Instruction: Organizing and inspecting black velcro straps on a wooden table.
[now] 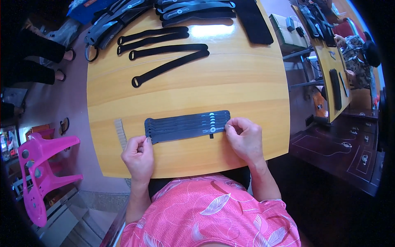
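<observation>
A fanned stack of dark straps with slotted left ends and pale printed marks toward the right lies flat on the wooden table in front of me. My left hand pinches its near left corner between thumb and fingers. At the right end, the fingertips of my right hand are closed on the edge of the same stack. A small black tab sticks out below it. Farther up the table lie several loose black straps with slotted ends, one pair forming a V.
Bundled straps are piled at the far edge, beside a long black strip stack. A tan corrugated strip lies left of my left hand. A pink stool stands on the left; another person sits at a table on the right.
</observation>
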Demonstrator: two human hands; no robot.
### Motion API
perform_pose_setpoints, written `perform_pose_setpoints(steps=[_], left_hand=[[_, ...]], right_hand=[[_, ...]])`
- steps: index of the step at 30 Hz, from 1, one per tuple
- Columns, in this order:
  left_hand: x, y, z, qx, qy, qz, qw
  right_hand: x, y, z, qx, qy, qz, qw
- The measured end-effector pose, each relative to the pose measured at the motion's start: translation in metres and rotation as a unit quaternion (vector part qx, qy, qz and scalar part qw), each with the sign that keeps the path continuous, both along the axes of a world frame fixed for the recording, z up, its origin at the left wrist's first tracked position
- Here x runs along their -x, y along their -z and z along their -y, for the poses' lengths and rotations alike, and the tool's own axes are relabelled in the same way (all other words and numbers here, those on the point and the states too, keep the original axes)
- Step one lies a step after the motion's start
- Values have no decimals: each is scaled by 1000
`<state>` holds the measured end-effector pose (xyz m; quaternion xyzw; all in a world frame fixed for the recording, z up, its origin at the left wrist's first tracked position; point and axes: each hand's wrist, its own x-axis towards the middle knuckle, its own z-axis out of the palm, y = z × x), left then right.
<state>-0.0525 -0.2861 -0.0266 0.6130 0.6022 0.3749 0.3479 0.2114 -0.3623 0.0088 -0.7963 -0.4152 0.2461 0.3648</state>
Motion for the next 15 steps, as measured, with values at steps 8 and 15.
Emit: perform_pose_setpoints(steps=[8,15], left_hand=[[0,0,1,-4,3,-14,1000],[0,-2,1,4,2,-12,1000]], right_hand=[[-2,0,0,-1,-6,4,1000],[-1,0,0,4,-6,11,1000]])
